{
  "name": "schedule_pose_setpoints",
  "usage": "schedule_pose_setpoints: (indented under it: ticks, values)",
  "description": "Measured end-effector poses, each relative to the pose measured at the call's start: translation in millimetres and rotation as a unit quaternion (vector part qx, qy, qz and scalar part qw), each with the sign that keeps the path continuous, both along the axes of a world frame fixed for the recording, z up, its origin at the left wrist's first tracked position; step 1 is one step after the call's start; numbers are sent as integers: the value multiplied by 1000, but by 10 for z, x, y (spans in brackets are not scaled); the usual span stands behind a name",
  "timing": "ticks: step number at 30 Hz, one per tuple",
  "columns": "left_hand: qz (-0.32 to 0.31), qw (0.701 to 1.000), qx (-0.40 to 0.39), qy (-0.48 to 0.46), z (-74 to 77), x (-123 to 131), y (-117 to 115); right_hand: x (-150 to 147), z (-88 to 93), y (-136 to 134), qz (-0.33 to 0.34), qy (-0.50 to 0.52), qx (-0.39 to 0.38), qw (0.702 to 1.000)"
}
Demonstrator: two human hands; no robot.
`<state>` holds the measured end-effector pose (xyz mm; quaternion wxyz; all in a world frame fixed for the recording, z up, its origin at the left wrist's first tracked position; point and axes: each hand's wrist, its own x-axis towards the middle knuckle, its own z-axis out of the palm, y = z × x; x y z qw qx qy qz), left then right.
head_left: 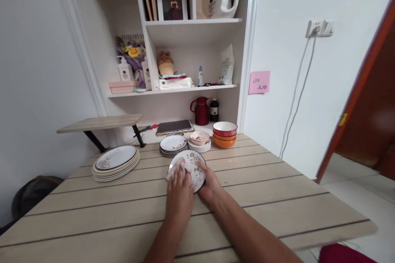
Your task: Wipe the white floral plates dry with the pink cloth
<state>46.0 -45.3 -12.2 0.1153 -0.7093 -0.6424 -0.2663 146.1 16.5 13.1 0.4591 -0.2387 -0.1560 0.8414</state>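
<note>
A white plate (196,163) with a brown flower pattern and dark rim is held tilted above the striped wooden table (265,213). My right hand (210,183) grips its right edge, thumb on the face and the other fingers underneath. Against the plate's left part, my left hand (180,185) presses a pale pinkish cloth (181,166), its fingers bent over the fabric. Just behind stand a stack of similar small plates (173,144) and a stack of smaller white dishes (200,146) topped by a patterned square dish (199,137).
Large plates (115,162) are stacked at the left, near a small raised wooden shelf (100,123). Stacked bowls (225,134) stand at the back right. Behind them are a red jug (201,111), a dark bottle (214,110) and a laptop-like dark slab (174,127).
</note>
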Motion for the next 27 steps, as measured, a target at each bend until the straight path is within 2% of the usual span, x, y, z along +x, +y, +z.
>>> schedule_pose_setpoints:
  ticks: [3,6,10,13,16,22,24,27]
  values:
    - [-77,997,-6,1,-14,86,-23,54,29,22,7,-22,-14,1000]
    - [-163,987,-9,-4,-22,134,-49,97,49,23,44,-49,-26,997]
    - [-196,980,4,-38,-34,103,-46,108,49,24,78,-50,5,996]
    - [-182,981,30,-58,-41,63,1,88,35,17,98,-35,31,994]
    - [-134,986,57,-75,-41,28,63,51,18,-12,107,-26,44,993]
    - [12,994,47,-102,-48,-62,82,-14,33,-83,37,-44,19,998]
    - [28,996,34,-80,-51,-58,56,-13,48,-84,27,-37,9,999]
    - [18,998,26,-46,-48,12,13,13,52,-51,13,-15,5,1000]
